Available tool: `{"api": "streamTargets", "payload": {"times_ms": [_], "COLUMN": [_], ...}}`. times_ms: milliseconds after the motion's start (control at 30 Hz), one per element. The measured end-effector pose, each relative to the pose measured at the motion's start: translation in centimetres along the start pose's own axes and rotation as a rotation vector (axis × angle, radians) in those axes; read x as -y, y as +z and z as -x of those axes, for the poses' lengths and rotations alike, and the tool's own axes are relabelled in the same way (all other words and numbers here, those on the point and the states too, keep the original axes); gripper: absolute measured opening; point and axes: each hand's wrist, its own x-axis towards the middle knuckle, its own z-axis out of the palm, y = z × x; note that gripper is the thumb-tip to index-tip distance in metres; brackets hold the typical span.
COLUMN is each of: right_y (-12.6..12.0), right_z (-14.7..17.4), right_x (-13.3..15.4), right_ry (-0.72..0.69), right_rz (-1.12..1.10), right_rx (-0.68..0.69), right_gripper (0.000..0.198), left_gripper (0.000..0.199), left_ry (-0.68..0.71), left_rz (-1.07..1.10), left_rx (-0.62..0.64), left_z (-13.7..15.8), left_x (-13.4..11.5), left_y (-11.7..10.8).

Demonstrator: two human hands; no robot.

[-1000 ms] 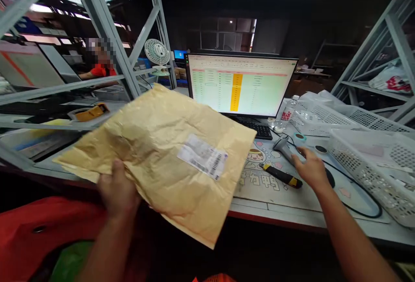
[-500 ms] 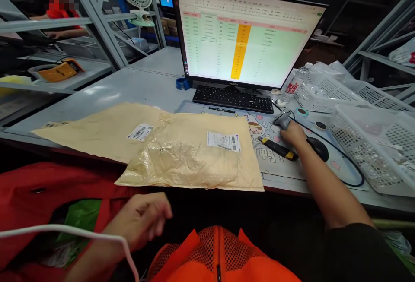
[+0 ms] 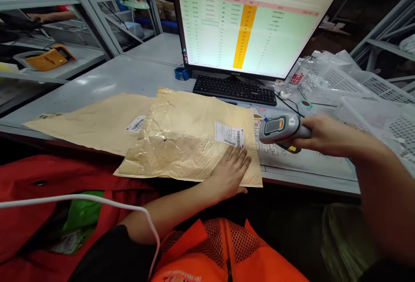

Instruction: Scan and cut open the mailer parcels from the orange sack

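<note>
A crinkled tan padded envelope (image 3: 191, 137) lies flat at the counter's (image 3: 106, 81) near edge, glossy with tape wrinkles, a white barcode label (image 3: 228, 134) stuck near its right end. The left hand (image 3: 231, 170) rests on the envelope's corner at 5 o'clock of the label, its grip spread flat, fingers pressing the paper. At 3 o'clock of the label, just beside it, the right hand (image 3: 319, 134) has its grip wrapped tight around a grey handheld scanner (image 3: 281, 127) with an orange button, its nose pointing toward the label. A second, smoother tan envelope (image 3: 94, 122) lies partly under the first at 9 o'clock. At 12 o'clock stand a black keyboard (image 3: 235, 90) and a lit monitor (image 3: 253, 20).
</note>
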Motion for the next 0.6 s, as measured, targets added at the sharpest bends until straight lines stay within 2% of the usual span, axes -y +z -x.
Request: {"api": "streamTargets", "payload": {"times_ms": [67,100,167,233,367,500,600], "right_y": [0.6,0.9,1.4,2.1,4.4,7.8,9.2], "right_z": [-0.3,-0.7,-2.0,-3.6,-6.7,-8.0,-7.7], "right_x": [0.9,0.9,-0.1,-2.3,-8.5,-12.7,-13.9], "right_ry": [-0.015,-0.014,0.000,0.052,0.315,0.554,0.628], "right_rz": [0.037,0.054,0.084,0.155,0.384,0.477,0.481], "right_rx": [0.161,0.185,0.112,0.006,-0.141,-0.156,-0.117], "right_gripper": [0.027,0.026,0.026,0.029,0.036,0.045,0.054], "left_gripper": [0.103,0.100,0.093,0.087,0.081,0.075,0.078], "left_ry": [0.006,0.012,0.028,0.037,0.029,0.003,-0.006], "left_rz": [0.001,0.010,0.037,0.075,0.174,0.217,0.225], "left_rx": [0.001,0.002,-0.006,-0.030,-0.072,-0.107,-0.128], "left_z": [0.4,0.5,0.7,0.9,1.6,3.5,5.9], "left_x": [0.0,0.1,0.3,0.8,2.5,3.5,4.2], "left_y": [-0.1,-0.2,-0.3,-0.5,-1.2,-2.0,-2.4]}}
